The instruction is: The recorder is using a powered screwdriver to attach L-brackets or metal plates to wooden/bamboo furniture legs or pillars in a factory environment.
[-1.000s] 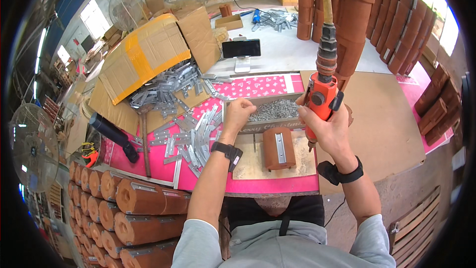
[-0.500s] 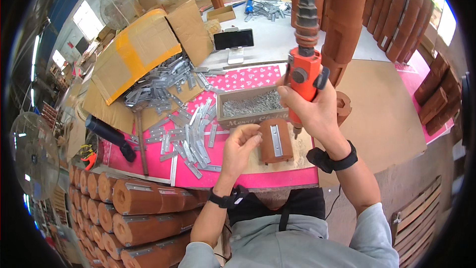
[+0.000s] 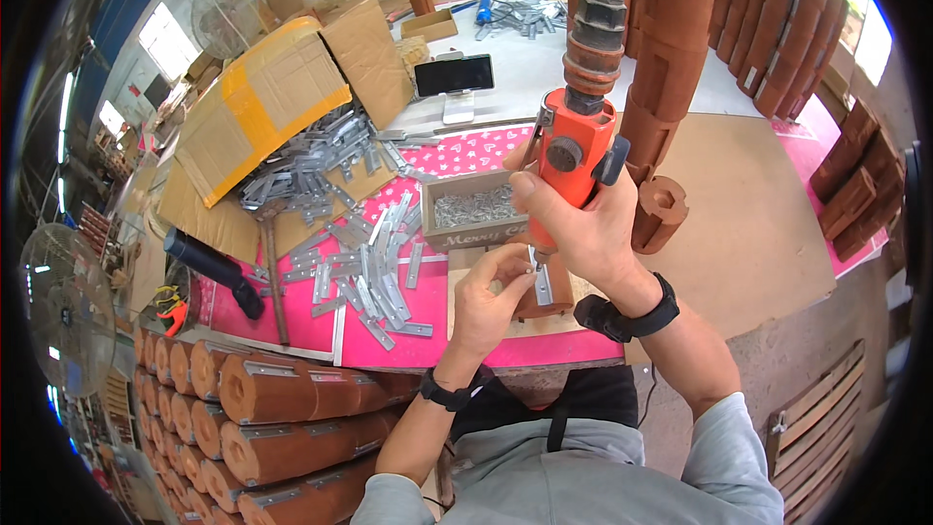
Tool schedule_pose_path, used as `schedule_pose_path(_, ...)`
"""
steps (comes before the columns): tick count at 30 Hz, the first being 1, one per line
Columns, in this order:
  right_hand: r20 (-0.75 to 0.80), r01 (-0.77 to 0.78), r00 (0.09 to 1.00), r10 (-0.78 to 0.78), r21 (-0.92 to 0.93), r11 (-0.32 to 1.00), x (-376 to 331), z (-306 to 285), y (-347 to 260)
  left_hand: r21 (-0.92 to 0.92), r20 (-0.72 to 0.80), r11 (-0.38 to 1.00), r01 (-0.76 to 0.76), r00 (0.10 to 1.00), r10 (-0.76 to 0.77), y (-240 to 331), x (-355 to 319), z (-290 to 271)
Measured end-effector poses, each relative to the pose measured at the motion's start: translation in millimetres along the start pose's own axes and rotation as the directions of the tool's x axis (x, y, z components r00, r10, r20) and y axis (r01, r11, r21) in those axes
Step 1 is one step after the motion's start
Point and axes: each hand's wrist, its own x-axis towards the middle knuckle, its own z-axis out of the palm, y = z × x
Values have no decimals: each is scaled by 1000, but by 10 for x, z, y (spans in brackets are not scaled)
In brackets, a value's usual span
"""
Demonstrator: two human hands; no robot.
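Head view: orange power screwdriver [image 3: 575, 170] over metal bracket [image 3: 542, 284] on brown wooden block [image 3: 546, 299], pink counter [image 3: 428, 306].
Item, right hand [image 3: 588, 233]: my grip is clamped round the driver body, tip down at the bracket. Item, left hand [image 3: 489, 297]: fingertips pinched together on the bracket's edge, steadying it just beside the tip. Risk, as I judge it: tip skids off the screw and nicks those fingers, since they sit so close; bracket could twist if my pinch loosens. Hidden: screw and bit tip lie behind my hands; whether the tip is seated I cannot tell. Nearby: wooden box of screws [image 3: 473, 209], loose bracket pile [image 3: 374, 267], stacked finished blocks [image 3: 262, 399] at lower left.
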Motion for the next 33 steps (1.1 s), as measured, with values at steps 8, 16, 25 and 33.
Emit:
schedule_pose_path(8,-10,11,1000,-11,-2,1000,-17,9,53,-4,52,1000,15,999,-14,26,6,41)
schedule_pose_path(16,-8,-16,1000,16,-20,1000,4,33,27,36,116,999,-7,993,3,28,53,15)
schedule_pose_path(25,-74,111,991,-112,-16,994,119,93,245,228,109,958,-172,983,150,-15,197,7)
schedule_pose_path(33,-43,161,985,-166,-99,982,148,82,334,252,72,951,-181,983,168,-74,265,12)
